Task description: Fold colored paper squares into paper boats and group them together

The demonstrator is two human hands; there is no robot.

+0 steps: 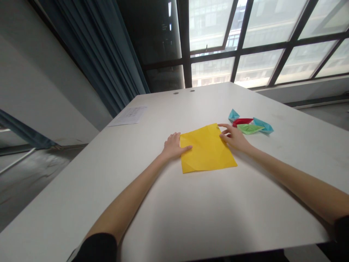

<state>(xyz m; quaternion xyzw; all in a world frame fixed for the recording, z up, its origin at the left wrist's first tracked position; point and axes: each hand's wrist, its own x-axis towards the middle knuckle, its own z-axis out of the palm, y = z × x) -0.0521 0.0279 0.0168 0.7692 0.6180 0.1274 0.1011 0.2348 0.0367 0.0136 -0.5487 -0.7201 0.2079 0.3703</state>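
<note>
A square sheet of yellow paper (206, 151) lies on the white table in front of me, with faint creases across it. My left hand (173, 146) rests at its left edge, fingers stretched out and the thumb lying on top of the sheet. At the upper right edge is my right hand (233, 137), its fingers apart; the index finger reaches the far right corner and the others touch the side. Neither hand visibly pinches the sheet.
Just beyond my right hand sit folded paper boats: a green one (249, 128), a red one (241, 122) and blue pieces (264, 126). A printed white sheet (129, 115) lies at the far left of the white table (169, 207). Behind are windows and a blue curtain (100, 47).
</note>
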